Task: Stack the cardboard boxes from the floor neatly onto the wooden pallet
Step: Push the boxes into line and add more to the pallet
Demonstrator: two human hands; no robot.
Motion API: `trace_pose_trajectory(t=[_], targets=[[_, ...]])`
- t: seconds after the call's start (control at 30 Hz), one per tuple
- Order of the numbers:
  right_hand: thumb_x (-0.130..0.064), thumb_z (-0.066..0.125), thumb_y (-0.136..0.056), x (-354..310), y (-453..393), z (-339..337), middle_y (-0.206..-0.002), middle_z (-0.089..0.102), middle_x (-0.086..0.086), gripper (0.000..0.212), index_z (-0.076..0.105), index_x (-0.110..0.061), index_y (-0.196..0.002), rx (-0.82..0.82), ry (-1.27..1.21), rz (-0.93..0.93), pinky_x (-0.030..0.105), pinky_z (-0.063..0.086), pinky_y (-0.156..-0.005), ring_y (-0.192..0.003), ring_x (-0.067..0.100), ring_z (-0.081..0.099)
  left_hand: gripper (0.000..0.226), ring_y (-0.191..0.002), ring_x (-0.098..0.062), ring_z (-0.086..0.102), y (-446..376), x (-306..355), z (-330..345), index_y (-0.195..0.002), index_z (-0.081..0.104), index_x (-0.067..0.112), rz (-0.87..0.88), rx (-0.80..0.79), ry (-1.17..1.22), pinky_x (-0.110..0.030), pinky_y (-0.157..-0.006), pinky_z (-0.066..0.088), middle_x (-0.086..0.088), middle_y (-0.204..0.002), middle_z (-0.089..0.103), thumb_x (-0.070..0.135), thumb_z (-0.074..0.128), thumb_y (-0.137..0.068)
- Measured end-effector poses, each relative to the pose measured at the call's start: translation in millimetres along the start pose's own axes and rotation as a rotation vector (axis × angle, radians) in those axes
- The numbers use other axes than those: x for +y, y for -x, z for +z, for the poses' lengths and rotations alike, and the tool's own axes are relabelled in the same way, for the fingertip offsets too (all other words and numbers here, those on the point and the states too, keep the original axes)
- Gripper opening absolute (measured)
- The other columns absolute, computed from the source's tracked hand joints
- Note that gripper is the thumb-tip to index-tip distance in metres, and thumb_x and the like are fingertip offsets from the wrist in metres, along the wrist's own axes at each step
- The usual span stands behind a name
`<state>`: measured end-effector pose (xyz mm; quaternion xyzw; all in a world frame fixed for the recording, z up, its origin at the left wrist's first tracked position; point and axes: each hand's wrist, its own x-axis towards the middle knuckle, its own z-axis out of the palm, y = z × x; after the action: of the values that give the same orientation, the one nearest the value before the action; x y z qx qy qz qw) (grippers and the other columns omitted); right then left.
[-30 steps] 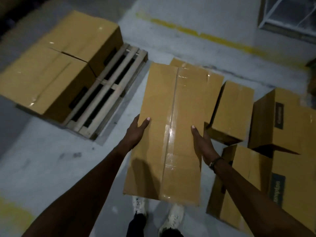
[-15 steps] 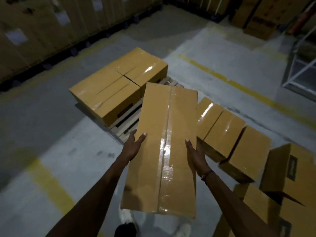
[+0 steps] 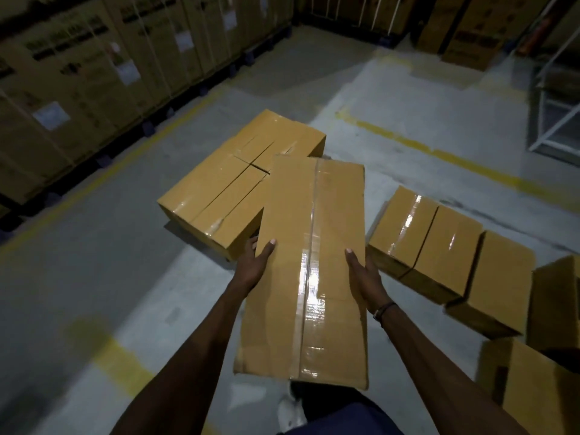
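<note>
I hold a long taped cardboard box (image 3: 310,265) level in front of me, lengthwise away from me. My left hand (image 3: 255,262) grips its left side and my right hand (image 3: 362,274) its right side, thumbs on top. Just beyond it lie two boxes (image 3: 226,183) side by side where the pallet stood earlier; the held box and these boxes hide the wooden pallet. Several more boxes (image 3: 439,249) sit in a row on the floor to the right.
Tall stacked cartons (image 3: 94,73) line the left wall, more cartons (image 3: 470,26) at the back. A white metal rack (image 3: 552,120) stands far right. Yellow floor lines (image 3: 439,152) cross the grey concrete. Another box (image 3: 533,387) lies near right.
The view has tilted up and I have stepped toward the pallet. The held box has risen and now overlaps the near end of the boxes on the pallet, hiding its slats.
</note>
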<state>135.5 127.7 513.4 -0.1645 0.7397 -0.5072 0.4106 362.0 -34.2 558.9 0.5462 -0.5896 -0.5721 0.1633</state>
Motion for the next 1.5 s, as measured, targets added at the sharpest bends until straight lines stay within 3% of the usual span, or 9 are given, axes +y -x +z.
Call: trace_pose_trajectory(t=[0.3,0.47,0.63,0.87,0.97,1.07,1.23,1.37,1.5], targets=[[-0.091,0.059,-0.076,-14,-102,85,-0.159,0.049,-0.009,0.1,0.038,-0.039,-0.159,0.116,-0.021,0.047,0.051,0.036,-0.123,-0.145,0.019,0.047,0.078,-0.136,-0.031,0.05,-144,19,-50,-0.153,0.03,0.023,-0.021,-0.111,-0.065,-0.039,-0.102,0.043,-0.013,-0.157,0.044,0.068,0.055,-0.094],[-0.084,0.063,-0.082,-18,-160,124,-0.146,0.059,-0.017,0.082,0.046,-0.045,-0.152,0.161,-0.087,0.116,0.048,0.039,-0.121,-0.135,0.014,0.055,0.075,-0.137,-0.031,0.05,-225,24,-69,-0.147,0.032,0.029,-0.063,-0.156,-0.104,-0.044,-0.11,0.043,-0.012,-0.159,0.043,0.072,0.057,-0.091],[-0.086,0.061,-0.082,-32,-203,146,-0.144,0.062,-0.016,0.083,0.048,-0.044,-0.152,0.194,-0.103,0.133,0.047,0.042,-0.119,-0.133,0.013,0.058,0.068,-0.125,-0.018,0.047,-292,31,-77,-0.15,0.03,0.025,-0.052,-0.276,-0.134,-0.033,-0.099,0.037,-0.011,-0.155,0.045,0.062,0.054,-0.099],[-0.086,0.059,-0.083,-8,-282,178,-0.149,0.058,-0.012,0.085,0.044,-0.042,-0.154,0.234,-0.117,0.2,0.053,0.038,-0.121,-0.139,0.016,0.053,0.062,-0.118,-0.013,0.044,-403,21,-73,-0.149,0.031,0.021,-0.069,-0.4,-0.207,-0.031,-0.096,0.038,-0.012,-0.153,0.048,0.053,0.054,-0.102],[-0.08,0.058,-0.089,5,-322,196,-0.148,0.059,-0.015,0.076,0.046,-0.043,-0.153,0.276,-0.108,0.214,0.048,0.038,-0.121,-0.138,0.013,0.054,0.057,-0.118,-0.011,0.045,-456,2,-64,-0.148,0.033,0.019,-0.072,-0.437,-0.227,-0.029,-0.094,0.037,-0.01,-0.153,0.048,0.05,0.053,-0.103],[-0.065,0.057,-0.098,28,-368,214,-0.145,0.059,-0.018,0.061,0.047,-0.04,-0.153,0.31,-0.11,0.213,0.04,0.037,-0.12,-0.136,0.01,0.054,0.056,-0.131,-0.019,0.048,-514,-29,-52,-0.147,0.035,0.017,-0.05,-0.471,-0.254,-0.029,-0.097,0.036,-0.009,-0.154,0.047,0.046,0.055,-0.104],[-0.062,0.055,-0.101,93,-448,243,-0.152,0.054,-0.014,0.063,0.043,-0.036,-0.157,0.348,-0.098,0.245,0.04,0.034,-0.121,-0.139,0.011,0.049,0.057,-0.119,-0.011,0.043,-611,-101,-26,-0.149,0.036,0.013,-0.051,-0.527,-0.314,-0.028,-0.095,0.037,-0.011,-0.151,0.049,0.043,0.055,-0.104],[-0.06,0.053,-0.102,146,-498,262,-0.148,0.054,-0.015,0.06,0.043,-0.036,-0.157,0.372,-0.106,0.266,0.033,0.036,-0.113,-0.136,0.009,0.05,0.056,-0.125,-0.013,0.049,-669,-163,-6,-0.148,0.041,0.013,-0.014,-0.542,-0.34,-0.025,-0.095,0.036,-0.003,-0.141,0.055,0.044,0.056,-0.104],[-0.057,0.051,-0.104,191,-531,279,-0.146,0.054,-0.015,0.061,0.041,-0.033,-0.159,0.393,-0.122,0.289,0.031,0.037,-0.109,-0.135,0.01,0.049,0.073,-0.139,-0.026,0.047,-712,-219,7,-0.15,0.047,0.016,0.108,-0.508,-0.445,-0.041,-0.114,0.038,-0.007,-0.15,0.052,0.067,0.051,-0.098]])
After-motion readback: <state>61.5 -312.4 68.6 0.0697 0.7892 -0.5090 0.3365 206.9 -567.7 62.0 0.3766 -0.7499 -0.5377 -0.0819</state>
